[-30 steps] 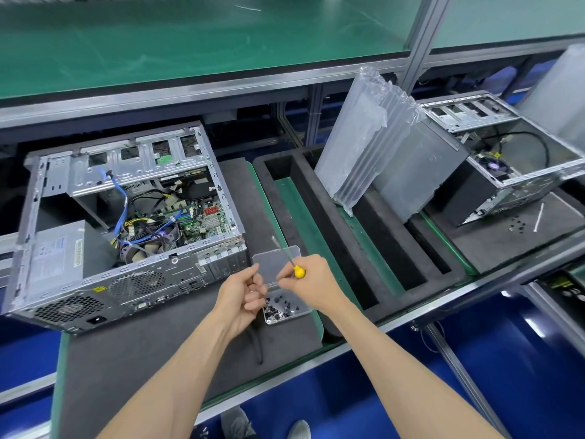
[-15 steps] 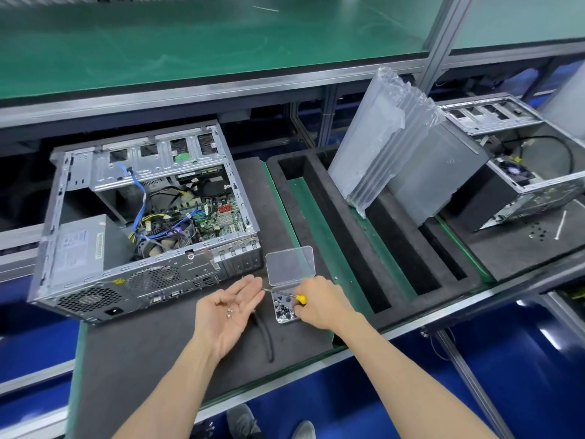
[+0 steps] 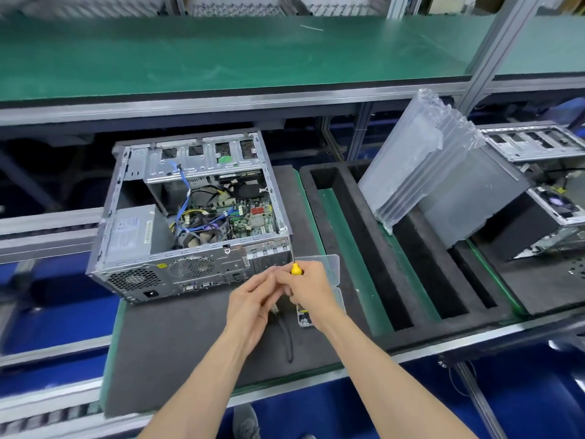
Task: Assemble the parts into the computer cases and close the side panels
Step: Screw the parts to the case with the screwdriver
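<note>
An open computer case (image 3: 190, 217) lies on the dark mat, its motherboard, cables and power supply showing. In front of its rear panel my right hand (image 3: 311, 291) grips a small yellow-handled screwdriver (image 3: 296, 269) with the shaft pointing up. My left hand (image 3: 253, 307) is beside it with fingers curled, fingertips meeting those of my right hand; it seems to hold small screws, which are hidden. A clear plastic screw box (image 3: 304, 319) with a raised lid (image 3: 330, 267) lies under my right hand. A second open case (image 3: 538, 147) stands at the far right.
A black foam tray (image 3: 364, 248) with long slots sits right of the mat. In it lean an air-cushion bag (image 3: 421, 156) and a grey side panel (image 3: 468, 198). A black tool handle (image 3: 288, 342) lies on the mat (image 3: 177, 343) near my wrists. A green shelf (image 3: 221, 55) runs behind.
My left palm, open with screws on it half a second ago, has curled and met my right hand. The screwdriver has swung from pointing left to pointing up. The view shifted left.
</note>
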